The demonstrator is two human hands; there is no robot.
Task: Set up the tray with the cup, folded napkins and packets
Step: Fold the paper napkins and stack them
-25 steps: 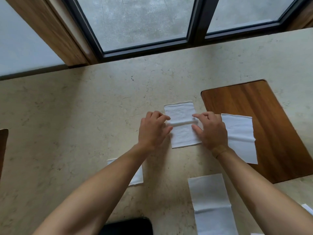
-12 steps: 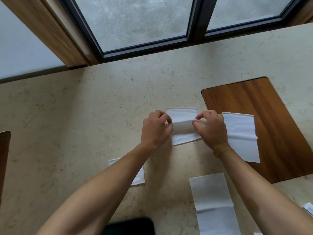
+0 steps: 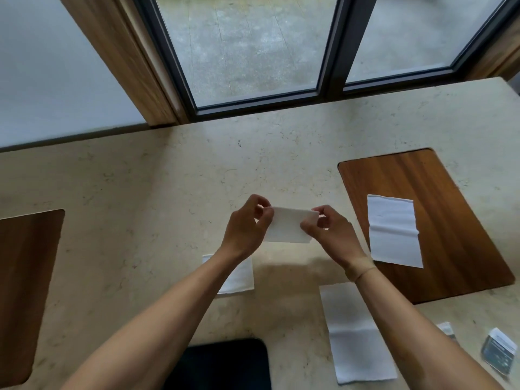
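A folded white napkin is held above the pale stone counter at the centre of the frame, one short end pinched by each hand. The fingers of the left hand are closed on the napkin's left end, thumb against fingertips; those of the right hand are clamped on its right end in the same way. A shadow is cast on the counter just below the held napkin.

On the right, a wooden tray is seen lying flat on the counter, and a second napkin — creased across its middle — is laid on the tray's lower left part. A third napkin is spread on the counter at lower centre-right, partly covered by the right forearm. A fourth napkin is glimpsed under the left wrist, below the held one.

Two small packets are seen at the lower right edge — blurred, so no print can be read. Another wooden board is cut off by the left edge, and a dark object lies at the bottom centre.
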